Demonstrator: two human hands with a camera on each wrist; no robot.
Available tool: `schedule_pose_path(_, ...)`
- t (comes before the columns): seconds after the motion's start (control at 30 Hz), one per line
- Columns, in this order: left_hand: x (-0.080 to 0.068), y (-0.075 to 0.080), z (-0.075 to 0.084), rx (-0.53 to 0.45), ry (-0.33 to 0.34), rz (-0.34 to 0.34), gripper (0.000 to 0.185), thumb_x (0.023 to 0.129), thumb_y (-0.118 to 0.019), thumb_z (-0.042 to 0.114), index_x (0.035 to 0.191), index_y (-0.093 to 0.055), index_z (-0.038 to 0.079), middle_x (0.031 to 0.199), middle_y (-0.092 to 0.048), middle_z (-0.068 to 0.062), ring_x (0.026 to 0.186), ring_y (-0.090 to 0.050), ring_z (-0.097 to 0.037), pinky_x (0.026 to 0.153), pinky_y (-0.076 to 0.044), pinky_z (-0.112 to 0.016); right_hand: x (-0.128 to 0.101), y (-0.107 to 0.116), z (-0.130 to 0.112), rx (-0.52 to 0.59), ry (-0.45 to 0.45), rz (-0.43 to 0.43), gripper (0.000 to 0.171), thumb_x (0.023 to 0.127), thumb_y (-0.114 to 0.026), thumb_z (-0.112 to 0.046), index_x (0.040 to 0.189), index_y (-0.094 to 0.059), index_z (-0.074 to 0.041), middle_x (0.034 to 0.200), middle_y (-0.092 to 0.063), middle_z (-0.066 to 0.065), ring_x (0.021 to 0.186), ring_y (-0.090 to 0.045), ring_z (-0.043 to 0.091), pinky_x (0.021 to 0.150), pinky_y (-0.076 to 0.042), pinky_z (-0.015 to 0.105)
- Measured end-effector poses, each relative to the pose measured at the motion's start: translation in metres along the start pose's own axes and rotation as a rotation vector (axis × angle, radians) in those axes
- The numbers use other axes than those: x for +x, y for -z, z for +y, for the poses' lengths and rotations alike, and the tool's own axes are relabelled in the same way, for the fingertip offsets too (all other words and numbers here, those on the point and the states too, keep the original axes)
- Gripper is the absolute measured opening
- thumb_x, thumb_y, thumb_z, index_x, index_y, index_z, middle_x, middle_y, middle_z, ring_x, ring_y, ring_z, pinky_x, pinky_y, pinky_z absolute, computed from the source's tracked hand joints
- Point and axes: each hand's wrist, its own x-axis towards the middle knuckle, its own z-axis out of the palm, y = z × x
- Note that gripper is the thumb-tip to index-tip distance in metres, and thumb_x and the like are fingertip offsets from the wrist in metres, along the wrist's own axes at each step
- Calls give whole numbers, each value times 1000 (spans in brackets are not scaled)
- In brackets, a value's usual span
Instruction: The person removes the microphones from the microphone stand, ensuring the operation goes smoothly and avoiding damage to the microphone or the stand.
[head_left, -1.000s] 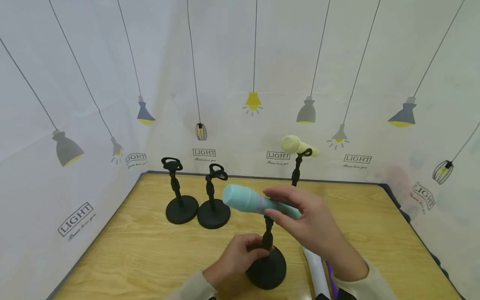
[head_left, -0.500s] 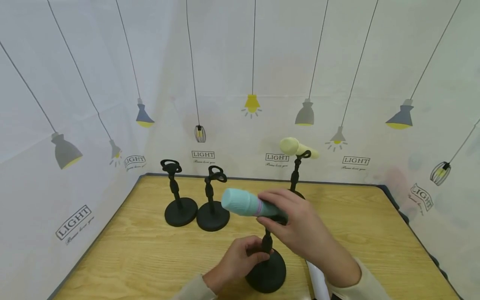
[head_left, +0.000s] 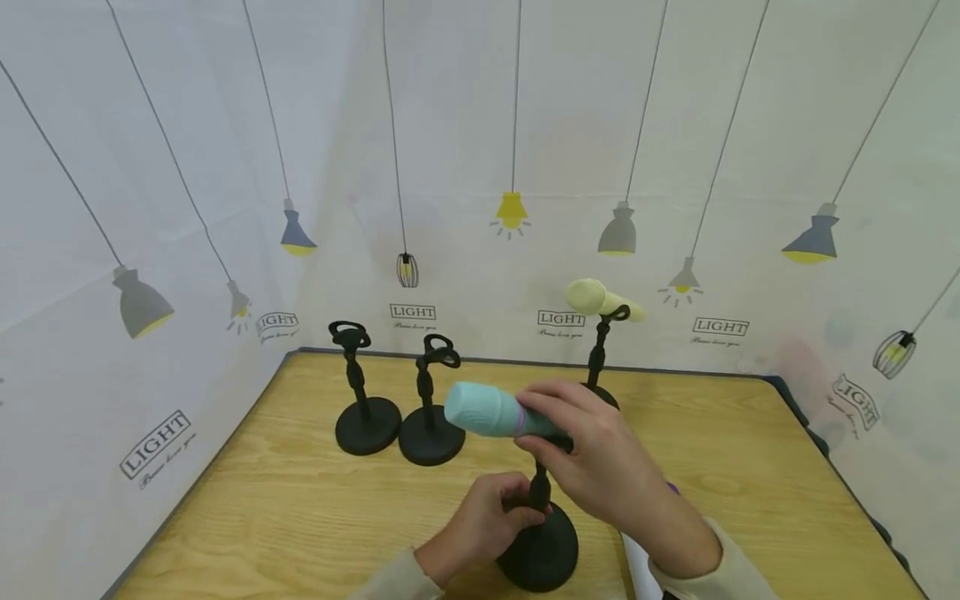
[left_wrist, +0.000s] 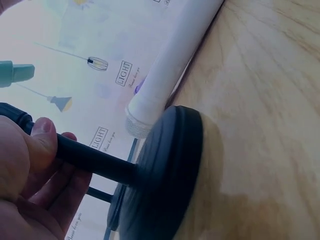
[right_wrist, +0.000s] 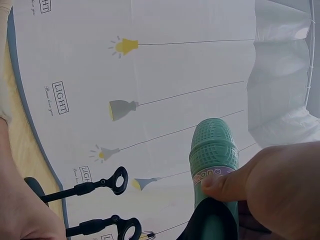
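A teal toy microphone [head_left: 483, 409] with a purple band lies nearly level at the top of a black microphone stand [head_left: 542, 550]. My right hand [head_left: 600, 450] grips its handle from above, thumb on the near side. In the right wrist view the stand's black clip [right_wrist: 212, 220] reaches around the microphone's [right_wrist: 215, 145] handle. Lower down, my left hand [head_left: 487, 517] pinches the stand's stem between thumb and fingers. The left wrist view shows that hand [left_wrist: 35, 175] on the stem above the round base [left_wrist: 165, 175], which is on the table.
Two bare black stands [head_left: 367, 425] [head_left: 431, 435] are at the back left. A pale yellow microphone [head_left: 588, 297] rests in another stand [head_left: 597, 354] at the back. A white microphone [left_wrist: 170, 65] lies right of the near stand, beside something purple [head_left: 672, 488]. Printed sheets wall the table [head_left: 300, 517].
My right hand has shifted left and slightly down along the teal microphone, and the microphone sits lower against the stand's top. My left hand keeps its hold on the stem.
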Motion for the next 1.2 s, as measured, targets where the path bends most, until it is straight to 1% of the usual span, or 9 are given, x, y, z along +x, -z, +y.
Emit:
schedule_pose_path(0.17,2,0,4,20,-13,-5,12,96,-78,-2,101,-81,8,100,-82,-5,97,-73,1,91,-59,-19,2,1,-2,-5,16,14,43,82,-91,1,123,-78,-3,125,-74,7,109,-74,23,85,-66,40)
schedule_pose_path(0.3,4,-1,5,43,-55,-18,7,96,-79,1,102,-80,5,101,-82,-8,97,-75,-2,90,-59,-18,9,2,-6,5,45,19,43,83,-91,1,124,-78,-3,124,-74,6,107,-74,22,84,-65,39)
schedule_pose_path(0.4,6,-1,4,29,-81,-35,7,96,-78,-1,103,-80,1,103,-82,-12,98,-77,-3,90,-59,-17,14,2,-10,21,39,6,42,85,-90,0,125,-77,-3,125,-74,6,107,-75,22,85,-66,39)
schedule_pose_path(0.63,3,0,4,-5,-71,-49,9,96,-76,-6,105,-77,-6,105,-81,-20,97,-77,-3,90,-59,-15,23,-5,-14,98,35,2,40,86,-89,0,124,-77,-2,125,-74,8,108,-75,23,86,-66,39)
schedule_pose_path(0.73,3,1,5,-13,-54,-51,8,97,-76,-3,104,-78,-2,105,-81,-17,99,-77,-5,91,-59,-16,23,-6,-12,104,42,27,40,85,-91,-2,123,-78,-3,124,-76,8,108,-76,24,86,-67,40)
schedule_pose_path(0.83,3,2,6,-13,-37,-50,6,97,-78,2,102,-79,4,105,-82,-11,100,-77,-5,93,-58,-17,21,-2,-8,96,12,26,41,85,-92,-5,123,-78,-6,125,-77,7,108,-77,23,85,-66,39)
schedule_pose_path(1.03,2,4,6,10,-12,-41,5,97,-79,6,101,-79,9,105,-83,-5,102,-78,-8,95,-59,-20,15,6,-2,80,-81,-65,40,88,-90,-9,126,-78,-11,127,-77,3,109,-76,22,85,-65,37)
schedule_pose_path(1.1,1,3,5,13,-7,-38,5,97,-79,6,101,-79,9,105,-83,-4,101,-78,-8,95,-59,-20,13,5,-1,90,-80,-75,40,88,-90,-8,126,-77,-11,127,-77,3,108,-76,22,85,-65,36)
schedule_pose_path(1.2,0,2,2,8,-7,-34,5,97,-79,5,102,-79,8,104,-83,-5,99,-78,-7,94,-59,-18,11,1,1,97,-38,-56,40,88,-90,-7,125,-78,-9,125,-77,4,106,-76,21,84,-66,35)
